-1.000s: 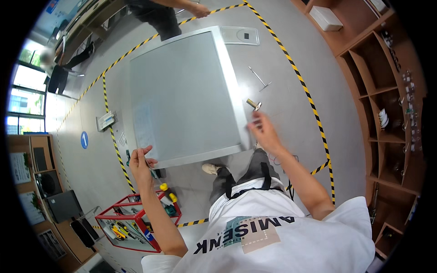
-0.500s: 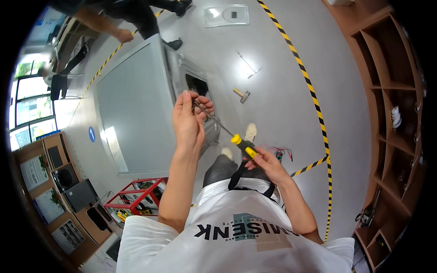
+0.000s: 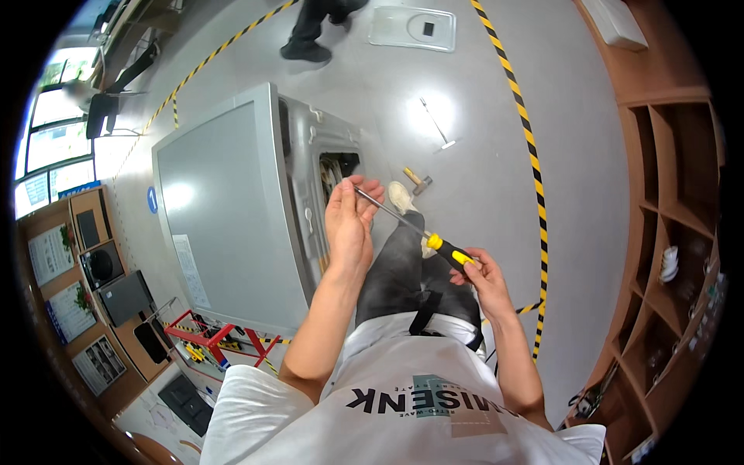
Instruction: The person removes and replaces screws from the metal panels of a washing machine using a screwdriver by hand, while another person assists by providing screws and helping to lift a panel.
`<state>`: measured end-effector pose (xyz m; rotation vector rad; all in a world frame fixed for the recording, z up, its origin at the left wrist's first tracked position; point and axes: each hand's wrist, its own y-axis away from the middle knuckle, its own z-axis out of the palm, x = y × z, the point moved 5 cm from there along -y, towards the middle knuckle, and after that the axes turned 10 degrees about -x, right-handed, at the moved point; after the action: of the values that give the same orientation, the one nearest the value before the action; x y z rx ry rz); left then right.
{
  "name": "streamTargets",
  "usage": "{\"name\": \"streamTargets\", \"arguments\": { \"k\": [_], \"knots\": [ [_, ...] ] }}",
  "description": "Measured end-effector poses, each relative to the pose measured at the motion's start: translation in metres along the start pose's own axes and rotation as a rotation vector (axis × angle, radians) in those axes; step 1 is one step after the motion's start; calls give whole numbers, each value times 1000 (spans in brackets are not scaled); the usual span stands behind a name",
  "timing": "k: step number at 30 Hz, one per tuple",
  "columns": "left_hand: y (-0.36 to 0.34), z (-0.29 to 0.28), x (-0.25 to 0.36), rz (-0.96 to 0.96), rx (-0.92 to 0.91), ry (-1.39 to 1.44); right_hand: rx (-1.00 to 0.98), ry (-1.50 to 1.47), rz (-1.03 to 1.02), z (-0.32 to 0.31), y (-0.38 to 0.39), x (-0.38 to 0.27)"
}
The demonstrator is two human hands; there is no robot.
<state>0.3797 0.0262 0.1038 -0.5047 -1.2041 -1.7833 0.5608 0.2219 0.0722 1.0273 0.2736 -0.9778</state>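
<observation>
A long screwdriver (image 3: 449,252) with a black and yellow handle lies slantwise between my two hands, its metal shaft rising to the left. My right hand (image 3: 490,285) is closed around the end of the handle. At the tip, my left hand (image 3: 349,232) pinches the shaft between thumb and forefinger, the other fingers loosely spread. Just left of that hand stands a large grey appliance cabinet (image 3: 225,186). Its side facing right has a dark rectangular opening with some wires inside, partly covered by my fingers.
A hammer (image 3: 418,180) and a thin T-shaped tool (image 3: 438,124) lie on the floor. A pale panel (image 3: 412,29) is farther off. Wooden shelving (image 3: 647,201) lines the right. A red-framed tool rack (image 3: 221,337) stands at lower left. Another person's dark-clad legs (image 3: 306,35) are beyond the cabinet.
My view has shifted, and I have stepped toward the hammer. Both hands still hold the screwdriver, now farther right in view. The other person has moved away from the cabinet.
</observation>
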Motion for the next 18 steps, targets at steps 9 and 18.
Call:
{"name": "streamTargets", "arguments": {
  "k": [9, 18],
  "knots": [
    [-126, 4, 12, 78, 171, -14, -23, 57, -41, -48, -175, -76],
    [-217, -60, -2, 523, 287, 77, -350, 208, -43, -52, -368, -72]
  ]
}}
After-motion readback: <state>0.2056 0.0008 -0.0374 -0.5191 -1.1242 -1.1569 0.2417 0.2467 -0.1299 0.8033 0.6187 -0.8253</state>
